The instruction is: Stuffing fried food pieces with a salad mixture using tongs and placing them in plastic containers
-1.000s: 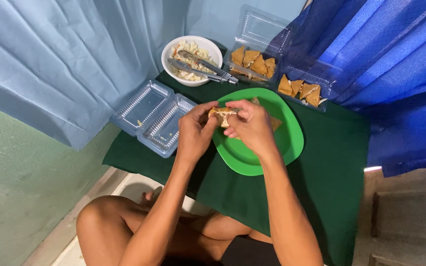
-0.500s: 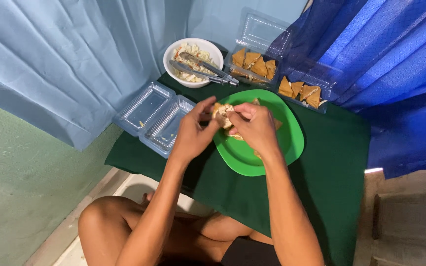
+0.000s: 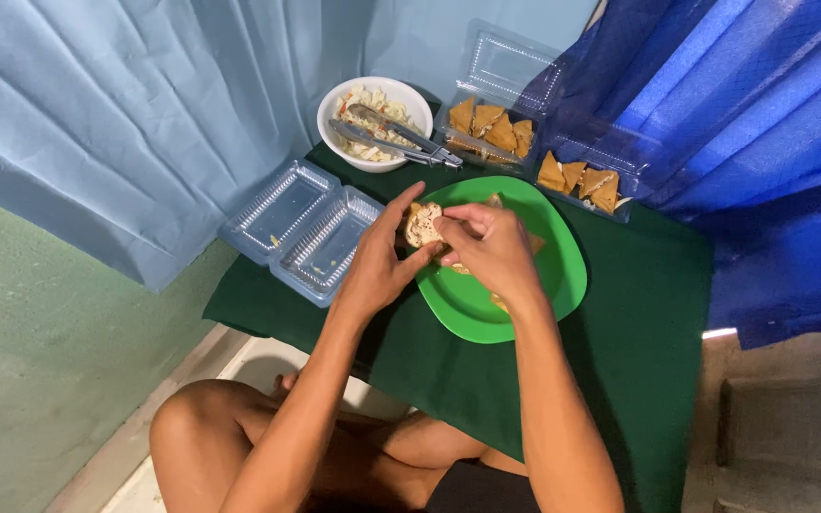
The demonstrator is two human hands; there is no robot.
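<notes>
Left hand (image 3: 377, 266) and right hand (image 3: 486, 249) both pinch one filled bread piece (image 3: 422, 224), fingers closed on it, above the green plate (image 3: 563, 275) that catches crumbs.

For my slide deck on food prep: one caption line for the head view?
Both hands, left hand and right hand, hold a bread piece over a green plate.
</notes>
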